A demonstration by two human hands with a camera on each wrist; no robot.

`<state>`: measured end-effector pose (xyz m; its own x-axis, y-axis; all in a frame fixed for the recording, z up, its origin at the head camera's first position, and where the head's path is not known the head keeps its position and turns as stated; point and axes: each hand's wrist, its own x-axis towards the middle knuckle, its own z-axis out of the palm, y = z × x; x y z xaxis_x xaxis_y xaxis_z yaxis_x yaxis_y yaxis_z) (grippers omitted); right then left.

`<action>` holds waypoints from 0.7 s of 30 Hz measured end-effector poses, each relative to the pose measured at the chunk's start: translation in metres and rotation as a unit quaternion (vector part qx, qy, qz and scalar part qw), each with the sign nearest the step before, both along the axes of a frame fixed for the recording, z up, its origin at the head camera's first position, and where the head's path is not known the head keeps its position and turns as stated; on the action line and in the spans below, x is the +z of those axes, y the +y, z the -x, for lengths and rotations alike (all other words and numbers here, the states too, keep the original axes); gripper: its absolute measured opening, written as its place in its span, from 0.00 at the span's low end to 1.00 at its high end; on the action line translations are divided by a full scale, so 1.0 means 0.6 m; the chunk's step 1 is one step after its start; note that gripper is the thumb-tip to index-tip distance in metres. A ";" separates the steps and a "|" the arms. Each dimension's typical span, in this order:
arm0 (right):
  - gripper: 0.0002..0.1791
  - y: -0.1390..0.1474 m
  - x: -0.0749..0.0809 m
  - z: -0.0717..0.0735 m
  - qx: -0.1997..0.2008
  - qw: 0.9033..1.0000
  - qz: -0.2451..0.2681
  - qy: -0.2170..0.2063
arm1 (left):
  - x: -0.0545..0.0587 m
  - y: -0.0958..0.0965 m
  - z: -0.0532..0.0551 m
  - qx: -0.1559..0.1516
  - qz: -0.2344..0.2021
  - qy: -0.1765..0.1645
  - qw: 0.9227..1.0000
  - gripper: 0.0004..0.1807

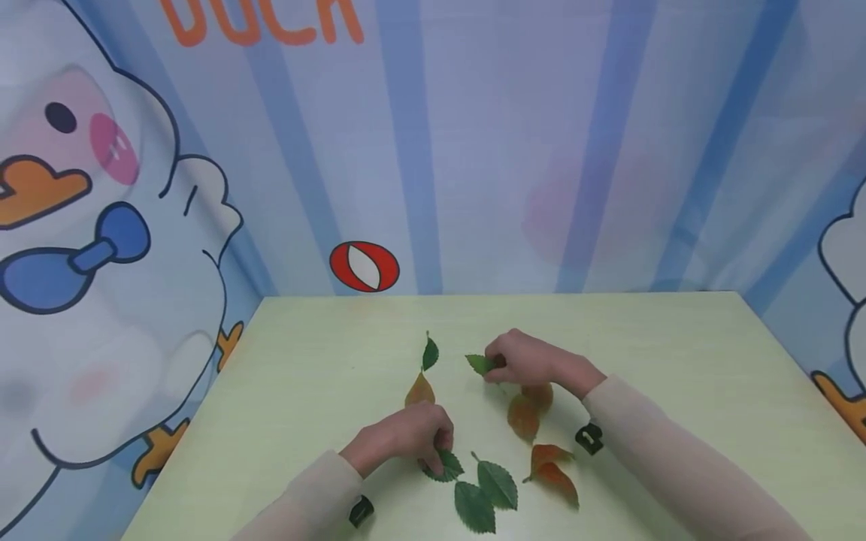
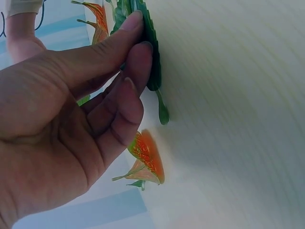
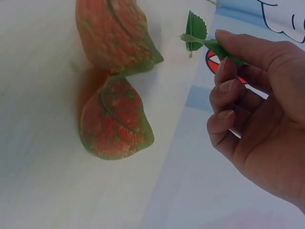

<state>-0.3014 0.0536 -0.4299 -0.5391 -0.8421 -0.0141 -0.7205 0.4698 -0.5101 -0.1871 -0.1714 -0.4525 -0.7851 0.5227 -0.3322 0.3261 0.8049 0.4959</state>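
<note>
My left hand (image 1: 406,436) pinches a dark green serrated leaf (image 1: 449,467) between thumb and fingertips, low over the table. Close up in the left wrist view, that leaf (image 2: 154,67) stands on edge with its stem pointing away from the thumb. Farther back, my right hand (image 1: 528,358) grips a small green leaf (image 1: 476,364) by thumb and forefinger. Its stem end juts out past the fingertips in the right wrist view. Just beyond the left hand lies an orange-brown leaf (image 1: 419,388), with a small green leaf (image 1: 431,353) at its tip.
Two serrated green leaves (image 1: 497,485) lie at the front of the pale table (image 1: 325,353). Two orange leaves (image 1: 524,418) are below the right wrist, and a red-orange pair (image 1: 558,482) lies nearer. A cartoon-printed curtain (image 1: 487,150) stands behind the table.
</note>
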 end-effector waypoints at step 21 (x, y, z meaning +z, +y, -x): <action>0.03 -0.016 -0.001 0.043 -0.060 0.998 0.009 0.034 | -0.002 0.000 0.000 0.002 0.003 -0.002 1.000 0.13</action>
